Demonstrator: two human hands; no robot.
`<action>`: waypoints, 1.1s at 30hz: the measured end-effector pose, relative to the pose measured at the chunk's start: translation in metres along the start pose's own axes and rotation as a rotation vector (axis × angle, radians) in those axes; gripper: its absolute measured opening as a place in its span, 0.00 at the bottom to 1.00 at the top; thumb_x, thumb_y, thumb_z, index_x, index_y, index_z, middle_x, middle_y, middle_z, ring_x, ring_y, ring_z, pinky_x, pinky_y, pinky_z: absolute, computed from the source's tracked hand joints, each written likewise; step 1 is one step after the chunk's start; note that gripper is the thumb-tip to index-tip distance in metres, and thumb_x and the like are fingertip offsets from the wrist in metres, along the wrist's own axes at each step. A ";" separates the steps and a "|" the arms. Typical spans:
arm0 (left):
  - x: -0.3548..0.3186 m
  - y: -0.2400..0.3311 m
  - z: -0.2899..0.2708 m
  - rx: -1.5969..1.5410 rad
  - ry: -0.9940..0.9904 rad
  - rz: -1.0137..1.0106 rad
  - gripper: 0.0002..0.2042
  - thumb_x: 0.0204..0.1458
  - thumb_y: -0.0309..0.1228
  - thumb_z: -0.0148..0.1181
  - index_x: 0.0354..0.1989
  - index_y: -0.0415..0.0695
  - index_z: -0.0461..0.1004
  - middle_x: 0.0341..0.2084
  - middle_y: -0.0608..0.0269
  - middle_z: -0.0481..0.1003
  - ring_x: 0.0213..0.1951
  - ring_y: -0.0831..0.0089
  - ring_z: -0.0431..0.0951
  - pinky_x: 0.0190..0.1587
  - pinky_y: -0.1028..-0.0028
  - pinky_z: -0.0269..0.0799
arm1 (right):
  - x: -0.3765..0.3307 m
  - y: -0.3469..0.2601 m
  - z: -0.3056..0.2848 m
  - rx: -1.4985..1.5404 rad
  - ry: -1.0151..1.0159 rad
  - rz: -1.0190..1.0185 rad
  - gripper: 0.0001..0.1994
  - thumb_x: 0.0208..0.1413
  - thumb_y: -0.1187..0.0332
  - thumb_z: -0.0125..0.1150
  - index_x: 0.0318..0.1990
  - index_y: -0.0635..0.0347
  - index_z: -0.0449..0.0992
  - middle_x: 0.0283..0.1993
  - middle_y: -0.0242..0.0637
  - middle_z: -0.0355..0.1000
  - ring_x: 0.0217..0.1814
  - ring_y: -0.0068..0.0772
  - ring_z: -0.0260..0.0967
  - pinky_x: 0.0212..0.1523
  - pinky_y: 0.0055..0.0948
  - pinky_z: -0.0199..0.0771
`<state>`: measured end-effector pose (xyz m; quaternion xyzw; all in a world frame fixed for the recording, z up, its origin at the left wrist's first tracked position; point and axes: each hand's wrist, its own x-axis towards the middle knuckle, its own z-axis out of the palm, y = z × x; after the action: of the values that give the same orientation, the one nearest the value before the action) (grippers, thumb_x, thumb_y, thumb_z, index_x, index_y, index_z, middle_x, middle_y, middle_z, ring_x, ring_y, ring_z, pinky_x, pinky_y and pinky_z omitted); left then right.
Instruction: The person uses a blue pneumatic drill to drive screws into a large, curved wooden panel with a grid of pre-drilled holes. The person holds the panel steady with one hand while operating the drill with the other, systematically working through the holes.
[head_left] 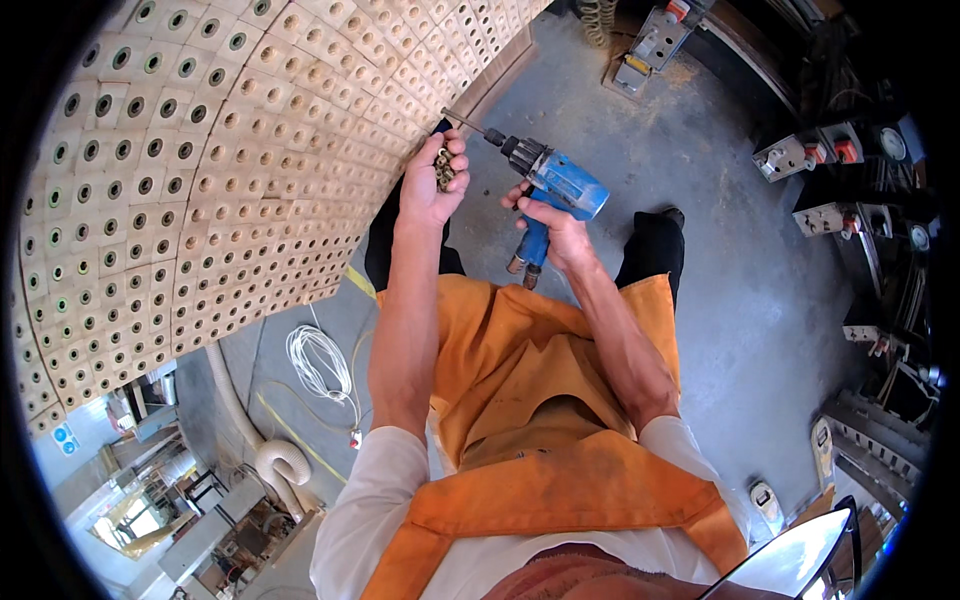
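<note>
My left hand (428, 195) is curled, palm up, around a handful of small brass-coloured threaded inserts (443, 170). My right hand (560, 228) grips the handle of a blue power driver (568, 182). From the driver's chuck a long thin bit (464, 121) points up and left past my left fingertips, toward the lower edge of a large block-built wooden panel (290, 130). Rows of round holes cover this panel. Dark-rimmed metal inserts sit in the holes at its left and top, while those through the middle show bare wood. Whether the bit touches the wood I cannot tell.
On the grey floor (740, 330) lies a coiled white cable (322, 362), with a ribbed hose (282, 462) farther left. Metal boxes with red switches (845, 150) line the right side. Another metal unit (655, 45) stands at the top, beside a coiled air hose (598, 22).
</note>
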<state>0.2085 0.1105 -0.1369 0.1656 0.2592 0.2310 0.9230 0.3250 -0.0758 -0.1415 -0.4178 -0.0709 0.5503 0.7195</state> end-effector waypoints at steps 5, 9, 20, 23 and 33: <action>-0.005 -0.009 0.013 0.080 0.020 0.041 0.11 0.63 0.39 0.48 0.42 0.45 0.70 0.29 0.67 0.72 0.26 0.78 0.70 0.18 0.81 0.61 | 0.003 0.002 -0.004 0.004 0.010 0.015 0.11 0.52 0.75 0.60 0.44 0.60 0.72 0.43 0.36 0.75 0.48 0.33 0.74 0.39 0.28 0.71; -0.004 -0.008 0.018 0.113 0.085 0.076 0.12 0.62 0.41 0.50 0.42 0.46 0.70 0.27 0.70 0.69 0.25 0.79 0.69 0.19 0.81 0.60 | 0.002 0.001 -0.006 -0.006 -0.014 0.019 0.13 0.53 0.74 0.60 0.46 0.60 0.72 0.45 0.37 0.75 0.49 0.34 0.74 0.40 0.28 0.71; 0.001 -0.007 0.009 0.174 0.227 0.176 0.12 0.62 0.41 0.51 0.44 0.46 0.70 0.24 0.73 0.67 0.24 0.80 0.68 0.19 0.81 0.59 | -0.003 0.000 -0.023 -0.006 -0.038 0.038 0.13 0.54 0.73 0.61 0.47 0.60 0.72 0.45 0.37 0.75 0.49 0.34 0.74 0.39 0.26 0.71; 0.000 -0.009 0.012 0.234 0.247 0.171 0.14 0.62 0.42 0.51 0.44 0.44 0.71 0.24 0.72 0.67 0.24 0.81 0.68 0.19 0.82 0.59 | -0.015 -0.002 -0.036 0.015 -0.049 0.090 0.13 0.53 0.73 0.61 0.46 0.59 0.72 0.43 0.36 0.74 0.49 0.35 0.74 0.36 0.25 0.72; -0.001 -0.008 0.029 0.565 0.215 0.129 0.17 0.60 0.43 0.54 0.42 0.40 0.71 0.24 0.71 0.66 0.23 0.81 0.67 0.19 0.83 0.60 | -0.024 -0.012 -0.046 -0.102 -0.082 0.021 0.13 0.51 0.72 0.64 0.45 0.58 0.73 0.42 0.35 0.75 0.49 0.35 0.73 0.35 0.25 0.72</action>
<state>0.2262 0.0974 -0.1167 0.4064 0.3982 0.2242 0.7912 0.3505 -0.1210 -0.1536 -0.4317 -0.1238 0.5703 0.6878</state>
